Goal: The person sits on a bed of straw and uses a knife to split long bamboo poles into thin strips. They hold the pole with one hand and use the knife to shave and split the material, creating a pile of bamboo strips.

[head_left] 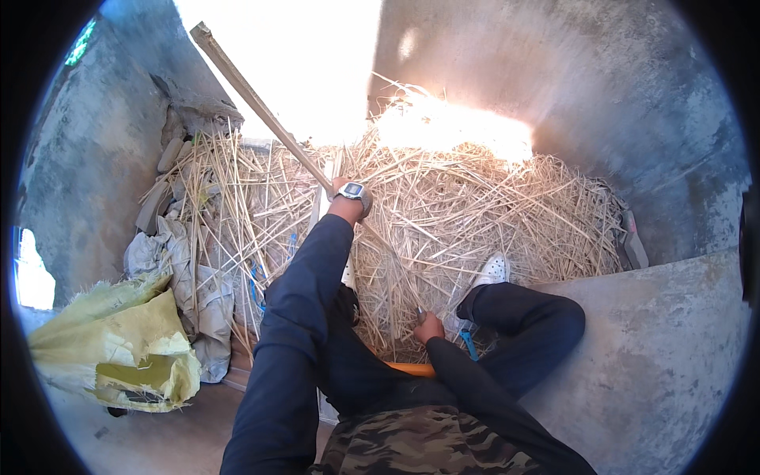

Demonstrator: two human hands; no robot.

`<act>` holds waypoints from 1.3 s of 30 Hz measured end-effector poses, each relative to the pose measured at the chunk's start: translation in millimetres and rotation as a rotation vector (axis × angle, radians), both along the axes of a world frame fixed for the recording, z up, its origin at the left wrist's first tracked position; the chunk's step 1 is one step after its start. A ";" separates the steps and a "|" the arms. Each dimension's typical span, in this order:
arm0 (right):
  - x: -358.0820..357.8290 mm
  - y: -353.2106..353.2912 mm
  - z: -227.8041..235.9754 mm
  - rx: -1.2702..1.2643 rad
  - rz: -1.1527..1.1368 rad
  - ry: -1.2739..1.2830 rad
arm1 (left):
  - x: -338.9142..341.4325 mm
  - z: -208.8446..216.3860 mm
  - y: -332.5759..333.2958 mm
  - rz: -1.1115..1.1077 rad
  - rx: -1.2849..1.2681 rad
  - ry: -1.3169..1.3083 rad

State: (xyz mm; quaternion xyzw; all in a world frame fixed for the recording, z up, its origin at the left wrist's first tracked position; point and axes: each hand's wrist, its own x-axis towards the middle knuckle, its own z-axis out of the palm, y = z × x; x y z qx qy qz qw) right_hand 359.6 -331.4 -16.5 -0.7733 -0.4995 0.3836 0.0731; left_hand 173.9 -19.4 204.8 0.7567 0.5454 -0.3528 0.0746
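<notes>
My left hand (342,188), a watch on its wrist, is stretched forward and closed around a long wooden handle (253,99) that slants up to the far left. The handle runs down through a big pile of dry straw (491,206) toward my right hand (429,326), which grips its lower part close to my body. The tool's head is hidden in the straw. My white shoe (492,271) rests on the pile beside my right hand.
Rough concrete walls (633,103) enclose the pile, with a low concrete ledge (657,348) at right. A yellow sack (127,348) and crumpled grey sacks (186,301) lie at left. An orange object (412,368) and a blue piece (469,345) show near my lap.
</notes>
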 end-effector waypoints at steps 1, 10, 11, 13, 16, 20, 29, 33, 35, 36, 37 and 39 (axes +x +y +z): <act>-1.3 2.5 -5.6 -0.134 -0.118 0.207 | 0.3 0.4 3.1 -0.016 0.000 0.014; -15.8 48.2 64.6 0.526 -0.251 0.306 | 0.8 -7.9 3.1 -0.059 0.065 -0.021; -20.0 46.1 59.3 0.527 -0.295 0.323 | 2.3 -4.4 2.7 -0.068 0.051 -0.019; -16.0 33.1 30.2 0.322 -0.239 0.240 | 4.3 0.8 4.5 -0.087 0.026 -0.014; 6.9 1.4 -15.5 -0.078 -0.018 0.038 | 0.1 -17.1 0.7 -0.052 0.056 -0.016; 9.6 8.6 -12.0 -0.246 -0.132 0.278 | 5.8 -7.1 8.3 -0.086 0.027 -0.008; -17.7 39.5 43.6 0.512 -0.296 0.317 | 3.3 -7.0 2.7 -0.013 0.047 -0.042; 2.3 -1.8 8.7 0.028 -0.003 -0.032 | 0.3 -6.2 1.3 -0.053 -0.018 -0.009; 9.3 0.6 0.3 0.003 -0.003 -0.038 | 3.1 -13.1 -4.7 -0.022 0.006 0.007; 11.5 -2.2 -0.9 -0.020 -0.001 -0.043 | 2.3 -12.8 -1.0 -0.065 0.071 0.030; 11.1 -2.9 -3.1 -0.134 -0.082 0.115 | -3.3 -10.9 4.5 -0.058 0.008 -0.042; 8.1 10.3 5.7 -0.344 -0.250 0.430 | -2.3 -7.7 2.0 -0.060 0.029 0.001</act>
